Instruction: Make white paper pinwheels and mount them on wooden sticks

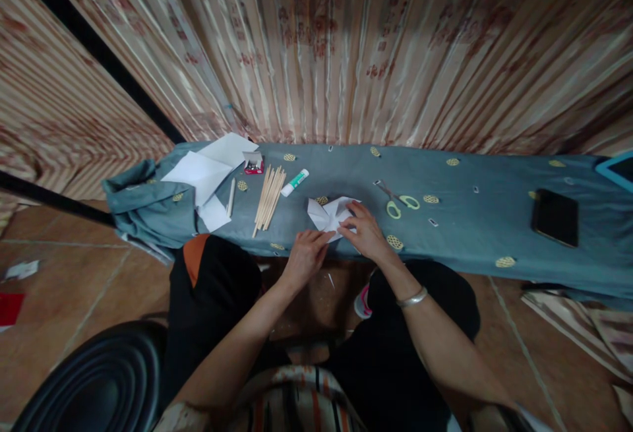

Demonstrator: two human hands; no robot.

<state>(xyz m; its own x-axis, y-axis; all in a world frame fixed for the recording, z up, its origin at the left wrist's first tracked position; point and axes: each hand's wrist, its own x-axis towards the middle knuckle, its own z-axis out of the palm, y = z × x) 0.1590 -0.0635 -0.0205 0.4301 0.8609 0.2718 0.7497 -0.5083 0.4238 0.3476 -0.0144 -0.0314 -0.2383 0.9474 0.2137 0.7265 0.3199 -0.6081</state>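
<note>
Head view, L to R: loose white sheets [198, 171] overlap at the left end of the table [475, 221]; the nearest lies close to the near edge, so a knee bump or draught might drop it. Next a pale pen-like stick [231, 197], liable to roll if the cloth gets tugged. Just far of it, a small red box [254, 162] w/ lid up & shiny bits inside; a knock could spill them. Bundle of thin wooden sticks [270, 198] looks untied, may fan out if nudged. Glue stick [295, 183] on its side, could roll too.

Mid-table, near side: folded white paper [324, 213]. Left hand [305, 257] has fingers bunched at its near edge; can't tell if they're pinching. Right hand [366, 234] has fingers bent over its right part, tips on paper; pinch or press unclear. Uneven pressure might skew a crease or tear it.

Right of that, scissors [403, 204], handles apart; a careless reach could catch the blades. Far right, dark phone [555, 217], well apart, low risk.
</note>
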